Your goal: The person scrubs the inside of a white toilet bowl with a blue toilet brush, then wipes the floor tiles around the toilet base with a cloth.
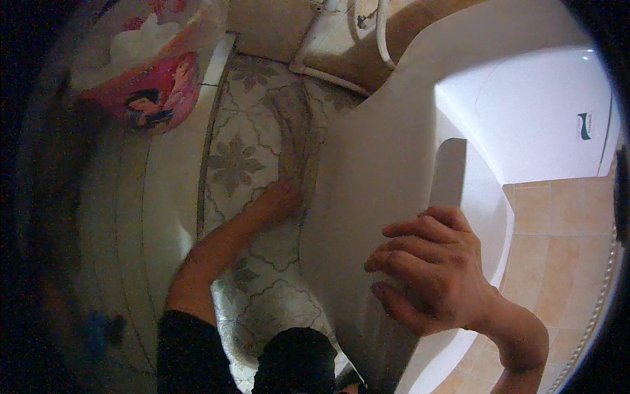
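Note:
My left hand [285,197] reaches down to the patterned floor tiles [236,162], close to the base of a smooth white bathroom fixture [364,172]. Its fingers are dim and blurred against a long brownish strip that looks like cloth [294,128]; whether they grip it is unclear. Over the fixture's upper edge, my right hand [433,271] has its fingers loosely bent and apart, with nothing visible in them. Whether it touches the surface cannot be told. A hand-shaped shadow falls beside it.
A pale pipe [334,81] runs low at the back, with a white hose [383,34] above it. At left stand a grooved pale panel [133,197] and a pink printed item [157,98]. A white box-like part [536,118] bears a label. Beige wall tiles [561,212] line the right.

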`<state>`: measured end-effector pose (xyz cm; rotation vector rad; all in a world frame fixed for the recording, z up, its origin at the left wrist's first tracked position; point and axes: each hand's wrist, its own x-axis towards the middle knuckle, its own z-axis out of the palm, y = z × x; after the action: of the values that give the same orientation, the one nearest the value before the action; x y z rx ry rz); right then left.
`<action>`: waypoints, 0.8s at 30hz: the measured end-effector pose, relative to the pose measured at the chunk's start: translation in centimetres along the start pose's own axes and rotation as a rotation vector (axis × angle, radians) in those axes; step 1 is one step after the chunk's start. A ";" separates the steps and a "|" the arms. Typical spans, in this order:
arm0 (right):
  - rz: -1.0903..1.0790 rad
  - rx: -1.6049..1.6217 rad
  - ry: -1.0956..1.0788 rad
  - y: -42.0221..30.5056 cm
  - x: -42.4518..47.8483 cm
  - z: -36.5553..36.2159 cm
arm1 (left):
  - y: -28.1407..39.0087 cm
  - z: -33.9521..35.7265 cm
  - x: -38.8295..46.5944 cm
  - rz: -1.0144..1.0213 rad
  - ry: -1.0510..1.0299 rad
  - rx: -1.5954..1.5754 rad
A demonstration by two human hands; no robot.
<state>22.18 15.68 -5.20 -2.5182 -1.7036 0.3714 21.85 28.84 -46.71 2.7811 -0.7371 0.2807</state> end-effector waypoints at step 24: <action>-0.211 0.252 0.436 -2.0 -5.9 1.0 | 27.6 3.0 -16.1 -0.478 -0.072 -0.199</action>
<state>18.03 10.92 -4.88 -2.0301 -1.6075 0.0132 -5.57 12.18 -48.26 2.6795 -0.0909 0.0128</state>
